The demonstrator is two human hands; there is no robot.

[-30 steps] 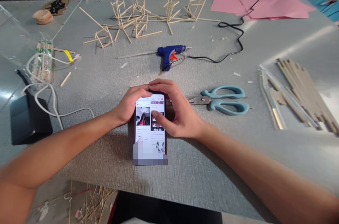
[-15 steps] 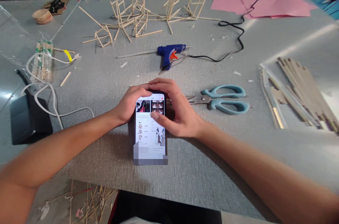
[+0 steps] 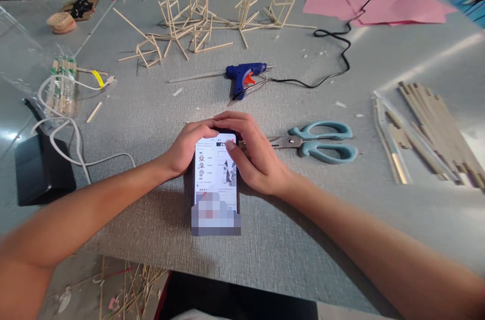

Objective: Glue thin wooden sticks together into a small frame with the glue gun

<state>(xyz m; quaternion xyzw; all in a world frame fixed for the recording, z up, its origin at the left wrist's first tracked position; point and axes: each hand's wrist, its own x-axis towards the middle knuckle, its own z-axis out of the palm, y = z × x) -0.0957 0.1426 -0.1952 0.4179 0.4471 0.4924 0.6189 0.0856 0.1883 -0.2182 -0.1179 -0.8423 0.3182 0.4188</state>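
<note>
A smartphone (image 3: 214, 173) lies flat on the grey table (image 3: 265, 239) with its screen lit. My left hand (image 3: 185, 146) curls round the phone's upper left edge. My right hand (image 3: 255, 156) cups the upper right edge, and its thumb rests near the top of the screen. Both hands meet over the phone's top end.
Teal scissors (image 3: 320, 141) lie just right of my right hand. A blue glue gun (image 3: 244, 75) with a black cord lies behind the phone. Glued wooden stick frames (image 3: 197, 22) stand at the back, wooden strips (image 3: 432, 128) at right, pink paper (image 3: 379, 4) far right, a black box (image 3: 41, 171) and white cable at left.
My right thumb has slid up the screen from the middle to near the top, and the page on the screen has scrolled. Both hands stay on the phone.
</note>
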